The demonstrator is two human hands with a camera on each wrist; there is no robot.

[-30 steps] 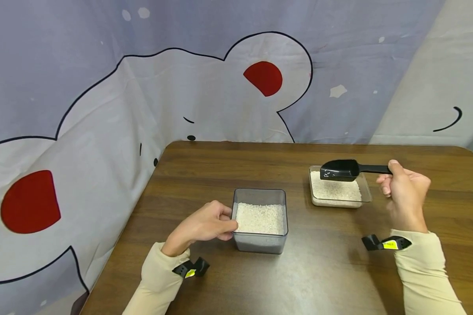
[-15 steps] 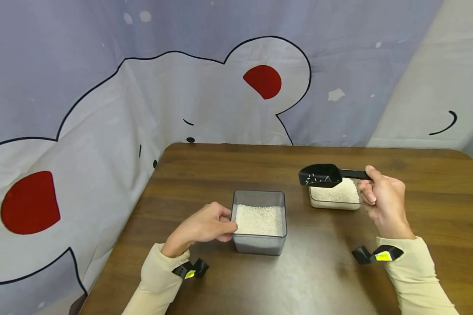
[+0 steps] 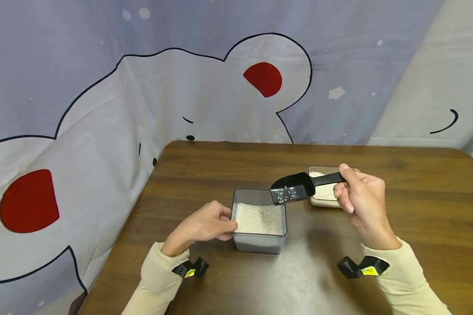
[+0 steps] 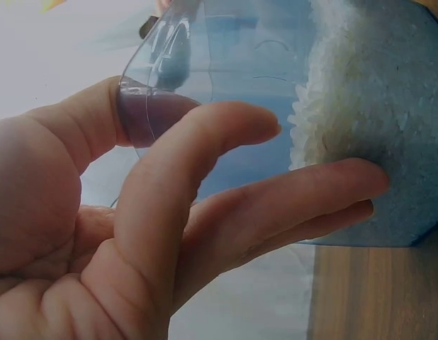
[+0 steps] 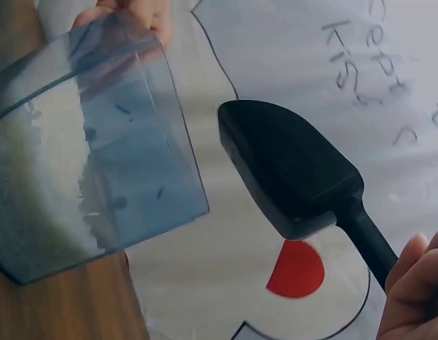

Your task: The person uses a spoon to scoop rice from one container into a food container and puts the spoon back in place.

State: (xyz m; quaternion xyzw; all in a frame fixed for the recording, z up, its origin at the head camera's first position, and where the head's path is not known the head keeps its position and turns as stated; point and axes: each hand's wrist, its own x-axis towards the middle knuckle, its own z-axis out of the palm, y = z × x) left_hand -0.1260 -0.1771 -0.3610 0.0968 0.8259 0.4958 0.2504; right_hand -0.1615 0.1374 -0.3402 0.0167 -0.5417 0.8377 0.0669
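Note:
My left hand (image 3: 206, 223) pinches the left wall of a see-through grey box (image 3: 258, 244), thumb over the rim and fingers along the outside. White rice (image 3: 259, 218) fills the lower part of this box. In the left wrist view, the rice shows through the wall behind the fingers (image 4: 290, 198). My right hand (image 3: 364, 203) grips the handle of a black scoop (image 3: 293, 187). A few grains lie in its bowl, whose tip is over the box's back right corner. The right wrist view shows the scoop's underside (image 5: 290, 170), apart from the box wall.
Behind the scoop and right hand, a shallow clear tray (image 3: 325, 203) of rice stands on the brown wooden table (image 3: 205, 170), partly hidden. A printed cloth (image 3: 173, 96) hangs behind the table and along its left side.
My right hand has carried the scoop leftward and toward me, from above the shallow tray to the box's back right corner. The left hand and box have stayed in place.

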